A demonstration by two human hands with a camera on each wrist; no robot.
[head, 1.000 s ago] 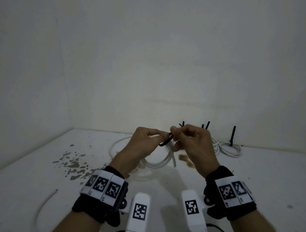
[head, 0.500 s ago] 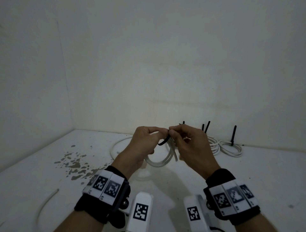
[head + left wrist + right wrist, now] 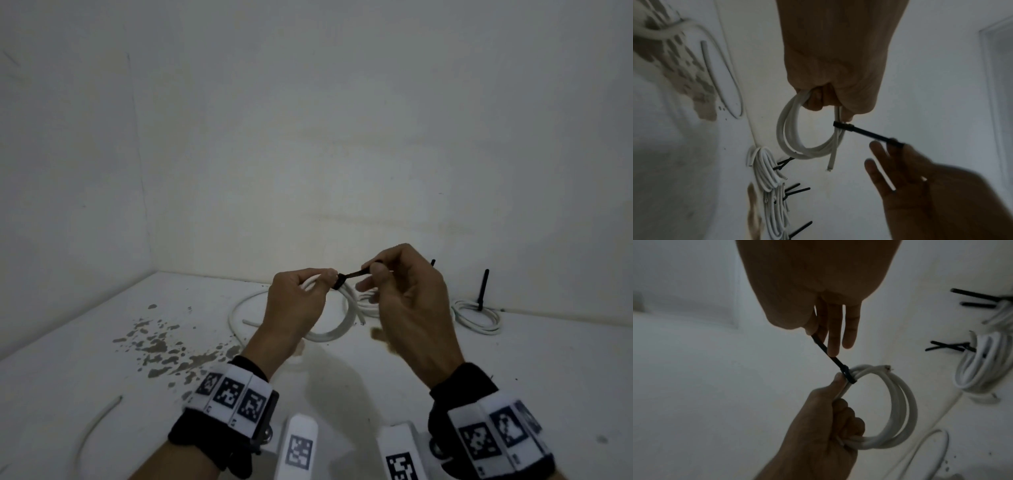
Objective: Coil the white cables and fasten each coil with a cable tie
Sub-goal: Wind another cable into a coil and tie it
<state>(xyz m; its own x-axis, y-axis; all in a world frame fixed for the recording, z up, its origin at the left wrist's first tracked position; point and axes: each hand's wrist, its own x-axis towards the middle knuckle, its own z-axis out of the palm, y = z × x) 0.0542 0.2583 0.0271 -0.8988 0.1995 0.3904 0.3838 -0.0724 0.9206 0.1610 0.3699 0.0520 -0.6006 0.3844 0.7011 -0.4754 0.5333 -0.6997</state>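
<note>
My left hand [image 3: 308, 284] grips a small coil of white cable [image 3: 334, 332] held up above the table; the same coil [image 3: 797, 129] hangs below the fist in the left wrist view. A black cable tie [image 3: 349, 275] is looped tight round the coil's strands next to my left thumb. My right hand [image 3: 376, 270] pinches the tie's free tail [image 3: 875, 135] between thumb and forefinger, the other fingers spread loosely. In the right wrist view the tie [image 3: 838, 365] runs taut from my fingertips down to the coil [image 3: 898, 410].
Several tied coils [image 3: 768, 186] with black tie tails sticking up lie along the back wall, one at the right [image 3: 476, 317]. A loose white cable [image 3: 246, 308] curves behind my left hand, another [image 3: 96, 428] lies front left. Grey stains [image 3: 161, 346] mark the white table.
The tie went from an open loop between both hands to a tight band on the coil. My right hand has drawn its tail out to the right.
</note>
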